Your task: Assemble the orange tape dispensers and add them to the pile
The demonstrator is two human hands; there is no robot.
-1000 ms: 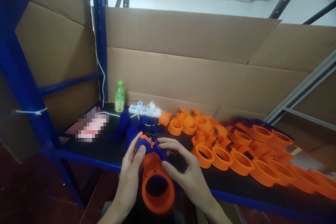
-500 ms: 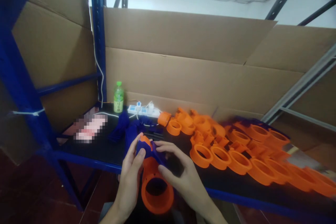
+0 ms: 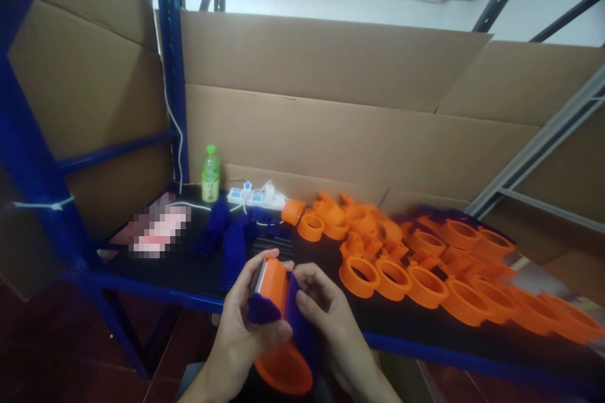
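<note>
Close in front of me, both hands hold an orange plastic part (image 3: 283, 370) with a wide round opening at its near end. A dark blue cloth-like strip (image 3: 299, 318) lies along its right side and across its left front. My left hand (image 3: 243, 330) is closed round the left side, its thumb over the front. My right hand (image 3: 333, 318) has curled fingers and thumb on the blue strip at the right. A dark and whitish edge shows beside the orange upper end; I cannot make out what it is. Some fingertips are hidden behind the part.
Similar orange parts (image 3: 394, 280) stand in rows on the black tabletop (image 3: 165, 276) at the right. More blue strips (image 3: 235, 249) lie behind my hands. Further back are a green bottle (image 3: 210, 176) and a white power strip (image 3: 255, 197) with cables, before a cardboard wall (image 3: 307, 132).
The orange part has tilted and turned, so its upper end shows more and its ring looks flatter. My right fingers have closed in on the blue strip. The view has shifted slightly.
</note>
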